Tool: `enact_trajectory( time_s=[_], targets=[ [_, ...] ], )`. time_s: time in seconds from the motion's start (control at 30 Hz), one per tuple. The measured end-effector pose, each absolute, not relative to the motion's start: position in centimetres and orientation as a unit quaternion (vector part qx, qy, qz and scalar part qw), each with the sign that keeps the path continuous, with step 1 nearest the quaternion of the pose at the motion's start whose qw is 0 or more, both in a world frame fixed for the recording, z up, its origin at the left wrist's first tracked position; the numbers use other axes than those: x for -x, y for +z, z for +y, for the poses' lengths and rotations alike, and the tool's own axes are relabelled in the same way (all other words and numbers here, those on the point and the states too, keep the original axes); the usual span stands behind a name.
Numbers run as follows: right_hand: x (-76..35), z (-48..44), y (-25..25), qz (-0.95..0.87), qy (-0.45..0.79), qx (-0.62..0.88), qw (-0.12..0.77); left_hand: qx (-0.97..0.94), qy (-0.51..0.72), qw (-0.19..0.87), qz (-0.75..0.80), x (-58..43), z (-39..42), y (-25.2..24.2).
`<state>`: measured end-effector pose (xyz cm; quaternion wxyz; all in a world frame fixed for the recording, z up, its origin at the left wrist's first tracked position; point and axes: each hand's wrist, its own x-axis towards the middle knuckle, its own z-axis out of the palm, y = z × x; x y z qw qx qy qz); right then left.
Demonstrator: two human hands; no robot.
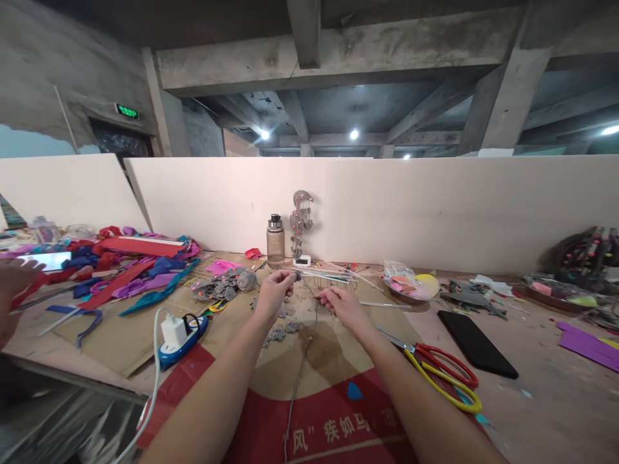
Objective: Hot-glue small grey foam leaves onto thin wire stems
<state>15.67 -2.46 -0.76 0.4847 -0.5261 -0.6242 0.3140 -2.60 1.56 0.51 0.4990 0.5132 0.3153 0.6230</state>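
My left hand [276, 293] is closed in a pinch on a small grey crocheted piece [297, 276] at its fingertips. To its right, my right hand [342, 308] is also pinched shut, its fingertips on a thin grey strand of yarn [302, 367]. The yarn hangs from there and runs down over the red print toward me. Whether a slim hook is also in the right fingers is too small to tell. Small grey crocheted flowers [277, 334] lie below my left hand. A ball of grey yarn [247, 279] sits beyond it.
Red-and-yellow scissors [447, 374] and a black phone [476, 343] lie at right. A blue power strip [182, 341] with a white cable is at left. Behind my hands stand a bottle [275, 243] and a white partition [411, 212]. Another person's hand [17, 283] shows at far left.
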Motion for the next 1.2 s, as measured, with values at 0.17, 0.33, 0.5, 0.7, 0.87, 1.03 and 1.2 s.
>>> enact_trajectory(
  time_s=[0.17,0.33,0.5,0.7,0.87,1.03,1.2],
  targets=[
    [-14.8,-2.9,-0.7,-0.598,0.305,0.488,0.558,-0.531,0.599,0.508,0.319,2.0,1.3,0.2],
    [-13.4,-3.9,-0.4,-0.573,0.330,0.455,0.597,-0.561,0.576,0.498,0.325,0.9,0.1,0.1],
    [-13.4,-4.4,-0.2,-0.576,0.307,0.466,0.597,-0.592,0.540,0.501,0.327,0.4,-0.7,0.2],
    [-13.9,-4.0,-0.3,-0.582,0.301,0.474,0.588,-0.597,0.513,0.532,0.312,0.5,-0.8,0.2],
    [-13.9,-4.2,0.0,-0.600,0.268,0.490,0.573,-0.630,0.503,0.491,0.331,0.7,-0.8,0.4],
    [-13.7,-4.4,0.0,-0.585,0.262,0.497,0.585,-0.601,0.521,0.495,0.349,0.7,-0.9,0.7],
    [-13.2,-4.4,-0.3,-0.568,0.336,0.481,0.578,-0.574,0.548,0.493,0.355,0.7,-0.9,0.9]
  ],
)
